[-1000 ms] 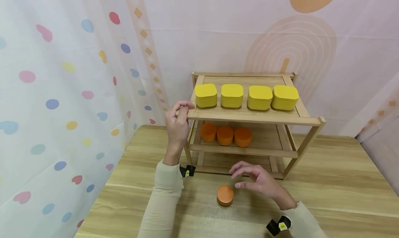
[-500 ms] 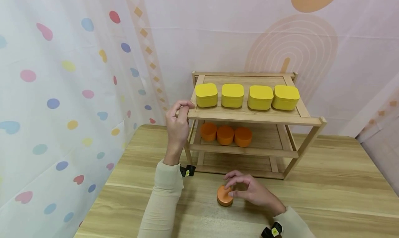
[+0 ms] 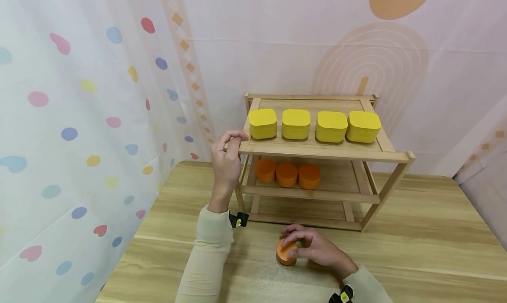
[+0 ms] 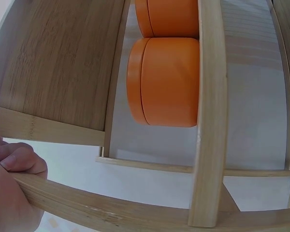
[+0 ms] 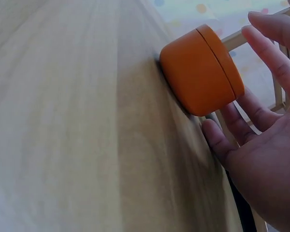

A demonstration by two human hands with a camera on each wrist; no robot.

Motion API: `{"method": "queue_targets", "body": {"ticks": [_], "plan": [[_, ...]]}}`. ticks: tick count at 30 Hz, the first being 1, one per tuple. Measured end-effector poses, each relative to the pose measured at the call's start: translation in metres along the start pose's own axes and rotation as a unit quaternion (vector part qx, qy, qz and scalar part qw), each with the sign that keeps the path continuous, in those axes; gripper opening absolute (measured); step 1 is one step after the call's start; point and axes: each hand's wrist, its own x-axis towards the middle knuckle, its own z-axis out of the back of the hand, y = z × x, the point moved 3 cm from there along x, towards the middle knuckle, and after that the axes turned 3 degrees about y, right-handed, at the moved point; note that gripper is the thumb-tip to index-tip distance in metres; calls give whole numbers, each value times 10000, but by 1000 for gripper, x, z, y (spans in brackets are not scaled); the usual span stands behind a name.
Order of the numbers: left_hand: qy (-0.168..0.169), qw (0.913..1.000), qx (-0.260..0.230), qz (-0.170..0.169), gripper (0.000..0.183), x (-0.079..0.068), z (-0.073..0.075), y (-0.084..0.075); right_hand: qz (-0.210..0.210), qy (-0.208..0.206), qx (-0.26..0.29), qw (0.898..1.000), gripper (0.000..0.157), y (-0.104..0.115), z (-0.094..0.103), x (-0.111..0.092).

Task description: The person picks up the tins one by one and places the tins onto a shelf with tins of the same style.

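Note:
My left hand (image 3: pixel 225 164) grips the front left top corner of a three-tier wooden rack (image 3: pixel 317 152), thumb and fingers curled round the wood. In the left wrist view that hand (image 4: pixel 17 188) shows at the lower left on the frame bar. A round orange tin with a lid (image 3: pixel 282 257) stands upright on the table before the rack. Above and beside it my right hand (image 3: pixel 322 249) has its fingers loosely bent, overlapping the lid in the head view. The right wrist view shows the fingers spread around the lid side of the tin (image 5: pixel 198 72), not closed on it.
Several yellow rounded-square tins (image 3: pixel 296 124) line the rack's top tier. On the middle tier, three round orange tins (image 3: pixel 287 175) sit together at the left. The wooden table (image 3: pixel 428 241) extends on both sides, with a patterned curtain (image 3: pixel 277 43) behind.
My right hand has moved left and down, from beside the orange tin to over it. The left hand keeps its grip on the rack, and the tins have stayed in place.

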Motion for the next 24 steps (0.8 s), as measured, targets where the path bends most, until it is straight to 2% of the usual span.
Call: {"method": "queue_targets", "body": {"ticks": [4,9,18,24], "plan": [[23,10000,-29,-21,27,0,-1,-1,-31,39,-19,10000,20,-3,-1,-1],[24,10000,-61,-23,26,0,0,-1,-239,114,111,9996,19,-8,0,-2],[-21,10000,-66,31,26,0,-1,-1,-624,380,12,9973,20,-13,4,-4],[-2,10000,-47,61,27,0,-1,1,-738,460,78,9962,23,-16,6,-4]]}}
